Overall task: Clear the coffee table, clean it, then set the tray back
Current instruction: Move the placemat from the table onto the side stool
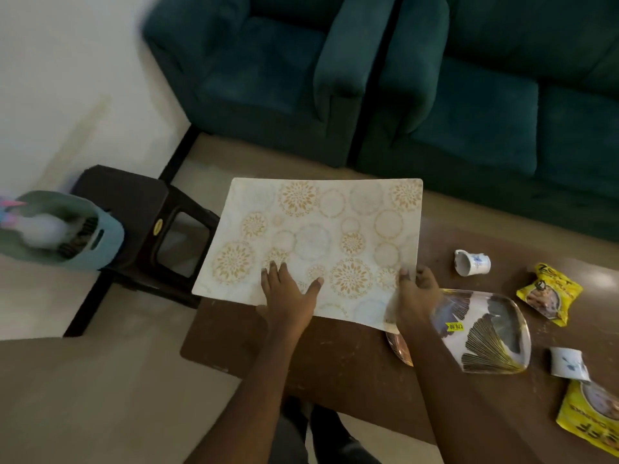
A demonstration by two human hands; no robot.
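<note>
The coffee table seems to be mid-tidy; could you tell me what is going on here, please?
A person is handling the mat at the table's end: left hand flat on it, right hand gripping its edge. The tray, a tipped cup, a second cup and two packets lie on the table.

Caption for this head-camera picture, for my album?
Left hand rests on, right hand grips, a patterned placemat over the coffee table beside a tray.

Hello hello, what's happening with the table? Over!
Left hand flat on placemat, right hand gripping its edge. Placemat overhangs coffee table end. Tray, cups, snack packets not yet cleared.
</note>
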